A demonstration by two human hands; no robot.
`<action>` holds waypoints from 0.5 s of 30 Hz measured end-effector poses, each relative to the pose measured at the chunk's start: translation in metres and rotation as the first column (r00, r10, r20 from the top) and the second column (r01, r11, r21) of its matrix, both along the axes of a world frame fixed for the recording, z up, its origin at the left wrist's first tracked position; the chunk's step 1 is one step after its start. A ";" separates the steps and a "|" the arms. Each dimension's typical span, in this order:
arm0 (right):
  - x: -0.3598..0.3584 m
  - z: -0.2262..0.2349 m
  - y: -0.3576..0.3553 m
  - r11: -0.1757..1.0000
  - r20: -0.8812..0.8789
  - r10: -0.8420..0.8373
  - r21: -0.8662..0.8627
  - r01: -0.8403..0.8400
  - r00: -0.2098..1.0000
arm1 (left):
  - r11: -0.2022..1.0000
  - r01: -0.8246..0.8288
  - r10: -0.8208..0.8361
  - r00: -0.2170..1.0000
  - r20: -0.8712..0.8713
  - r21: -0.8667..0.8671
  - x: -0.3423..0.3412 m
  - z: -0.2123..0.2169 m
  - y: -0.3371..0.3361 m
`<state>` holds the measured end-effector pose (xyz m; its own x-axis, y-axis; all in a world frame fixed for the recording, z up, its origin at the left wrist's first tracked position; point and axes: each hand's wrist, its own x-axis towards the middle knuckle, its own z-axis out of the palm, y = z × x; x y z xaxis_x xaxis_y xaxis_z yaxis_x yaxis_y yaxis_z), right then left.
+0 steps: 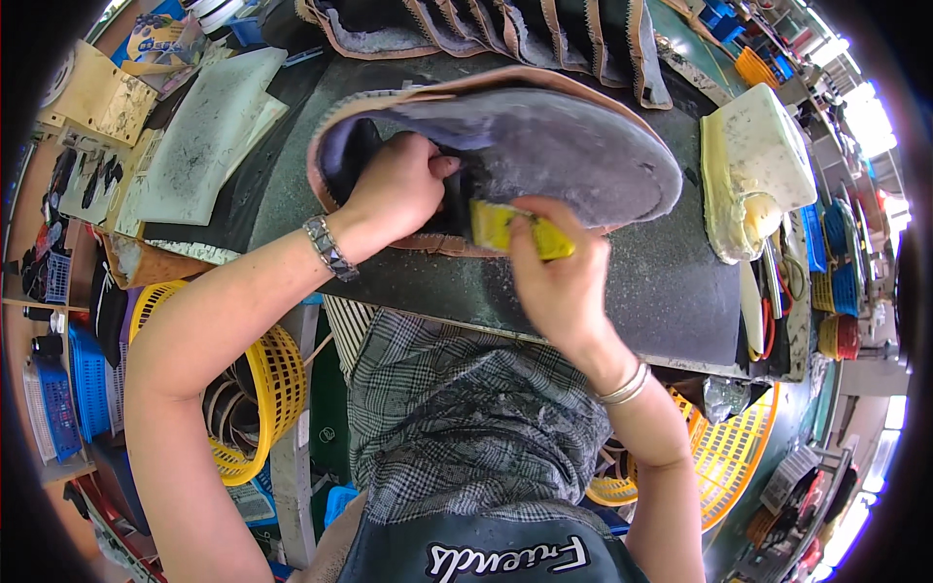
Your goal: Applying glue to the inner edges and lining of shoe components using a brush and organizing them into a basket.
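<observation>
A grey suede shoe upper (pixel 544 146) with a tan edge lies on its side on the dark work table (pixel 671 291). My left hand (pixel 398 189) grips the shoe at its opening, fingers curled into it. My right hand (pixel 554 277) pinches a small yellow block (pixel 501 225) pressed against the shoe's lower edge.
A row of several more shoe uppers (pixel 505 29) lies at the table's far side. A white foam slab (pixel 209 131) sits left, a pale stained pad (pixel 758 175) right. Yellow baskets (pixel 267 389) (pixel 729 457) hang below the table, blue crates (pixel 73 389) at far left.
</observation>
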<state>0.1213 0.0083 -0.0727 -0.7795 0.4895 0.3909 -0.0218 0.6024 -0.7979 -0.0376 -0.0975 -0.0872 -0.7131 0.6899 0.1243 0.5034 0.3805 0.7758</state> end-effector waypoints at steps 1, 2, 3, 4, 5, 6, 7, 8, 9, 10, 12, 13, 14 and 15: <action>0.001 -0.002 -0.002 0.996 -0.007 0.043 -0.078 -0.043 0.999 | 0.992 -0.021 0.035 0.993 0.112 -0.127 0.004 0.004 0.000; 0.005 -0.002 -0.004 0.983 -0.007 0.107 -0.149 -0.107 0.994 | 0.992 -0.021 0.035 0.993 0.108 -0.125 0.010 0.007 -0.002; 0.011 0.000 -0.001 0.928 0.048 0.136 -0.355 -0.111 0.990 | 0.996 0.080 -0.079 0.997 0.020 -0.051 0.016 0.011 -0.005; 0.018 0.004 0.005 0.835 0.062 0.188 -0.536 -0.126 0.980 | 0.987 0.162 -0.162 0.985 -0.060 -0.001 0.024 0.015 -0.009; 0.032 0.011 0.015 0.696 -0.020 0.257 -0.690 -0.199 0.966 | 0.965 0.244 -0.260 0.929 -0.264 -0.093 0.032 0.018 -0.015; 0.047 0.018 0.027 0.657 -0.029 0.239 -0.731 -0.184 0.970 | 0.936 0.295 -0.348 0.858 -0.378 -0.192 0.041 0.020 -0.020; 0.063 0.027 0.040 0.725 -0.012 0.148 -0.679 -0.117 0.989 | 0.927 0.288 -0.371 0.795 -0.479 -0.239 0.047 0.021 -0.024; 0.076 0.034 0.055 0.805 -0.131 0.051 -0.582 -0.118 0.990 | 0.896 0.265 -0.425 0.743 -0.516 -0.357 0.051 0.022 -0.025; 0.087 0.040 0.073 0.887 -0.288 -0.112 -0.460 -0.035 0.951 | 0.892 0.266 -0.442 0.677 -0.588 -0.365 0.051 0.023 -0.027; 0.097 0.046 0.091 0.934 -0.435 -0.213 -0.353 0.052 0.875 | 0.922 0.258 -0.386 0.671 -0.633 -0.289 0.051 0.023 -0.026; 0.114 0.054 0.127 0.851 -0.416 -0.506 -0.099 0.516 0.756 | 0.901 0.415 -0.397 0.664 -0.634 -0.129 0.041 0.026 -0.023; 0.115 0.054 0.145 0.701 -0.358 -0.585 0.227 0.676 0.728 | 0.929 0.369 -0.264 0.607 -0.749 -0.029 0.037 0.027 -0.019; 0.118 0.054 0.159 0.487 -0.323 -0.680 0.472 0.735 0.658 | 0.947 0.319 -0.135 0.533 -0.835 0.050 0.029 0.031 -0.017; 0.121 0.053 0.168 0.501 -0.075 -0.758 0.568 0.653 0.648 | 0.960 0.221 0.045 0.480 -0.876 0.170 0.024 0.036 -0.016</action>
<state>0.2423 0.1758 -0.0197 -0.3388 0.6735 0.6569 0.6925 0.6512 -0.3105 -0.0140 -0.1138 -0.0516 -0.0846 0.5961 0.7984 0.9843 0.1747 -0.0261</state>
